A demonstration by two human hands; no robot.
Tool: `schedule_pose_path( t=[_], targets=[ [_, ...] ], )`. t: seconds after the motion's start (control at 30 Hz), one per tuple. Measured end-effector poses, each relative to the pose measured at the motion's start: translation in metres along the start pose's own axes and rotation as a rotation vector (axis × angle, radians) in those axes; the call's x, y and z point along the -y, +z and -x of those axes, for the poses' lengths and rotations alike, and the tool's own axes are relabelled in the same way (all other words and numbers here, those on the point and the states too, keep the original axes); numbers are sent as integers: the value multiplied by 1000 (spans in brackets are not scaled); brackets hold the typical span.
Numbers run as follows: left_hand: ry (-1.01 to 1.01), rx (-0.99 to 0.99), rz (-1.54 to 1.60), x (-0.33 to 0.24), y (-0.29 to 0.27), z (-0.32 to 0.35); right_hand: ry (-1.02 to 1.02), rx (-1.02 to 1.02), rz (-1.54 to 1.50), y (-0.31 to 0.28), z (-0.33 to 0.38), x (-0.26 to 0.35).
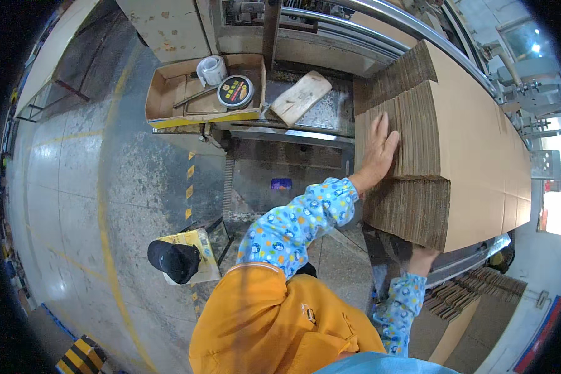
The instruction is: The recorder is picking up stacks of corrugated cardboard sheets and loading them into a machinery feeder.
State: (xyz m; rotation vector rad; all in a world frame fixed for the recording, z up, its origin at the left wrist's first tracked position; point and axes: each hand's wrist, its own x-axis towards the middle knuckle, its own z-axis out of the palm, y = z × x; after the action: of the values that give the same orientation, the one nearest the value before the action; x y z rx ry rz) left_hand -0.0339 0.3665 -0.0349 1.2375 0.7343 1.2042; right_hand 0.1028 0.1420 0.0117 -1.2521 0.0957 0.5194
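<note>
A thick stack of flat brown cardboard sheets (pixel 474 149) stands on edge in the machine at the right. Its layered edges face me, and one block of sheets sits slightly offset from the others. My left hand (pixel 379 153) lies against these edges, fingers stretched out and pressed flat, gripping nothing. Below the stack's near lower corner is my right hand (pixel 422 260). Only its wrist and back show; the cardboard hides the fingers, so their hold on it cannot be made out. Patterned blue sleeve covers reach both wrists.
A shallow cardboard tray (pixel 159 93) holds a tape roll (pixel 212 70) and a round tin (pixel 235 91). Beside it lies a worn wooden block (pixel 302 98). Metal rollers (pixel 349 34) run behind. More cardboard (pixel 449 311) is stacked lower right. A dark cap (pixel 173 260) rests at left.
</note>
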Motion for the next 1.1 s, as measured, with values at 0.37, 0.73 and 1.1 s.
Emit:
schedule_pose_path(
  t=[0.37, 0.73, 1.1],
  targets=[
    [-32, -23, -138, 0, 31, 9, -43, 379, -189, -13, -28, -33],
    [60, -116, -104, -29, 20, 44, 127, 186, -132, -17, -27, -22],
    [646, 15, -440, -128, 84, 196, -437, 78, 298, -219, 140, 84]
  ],
)
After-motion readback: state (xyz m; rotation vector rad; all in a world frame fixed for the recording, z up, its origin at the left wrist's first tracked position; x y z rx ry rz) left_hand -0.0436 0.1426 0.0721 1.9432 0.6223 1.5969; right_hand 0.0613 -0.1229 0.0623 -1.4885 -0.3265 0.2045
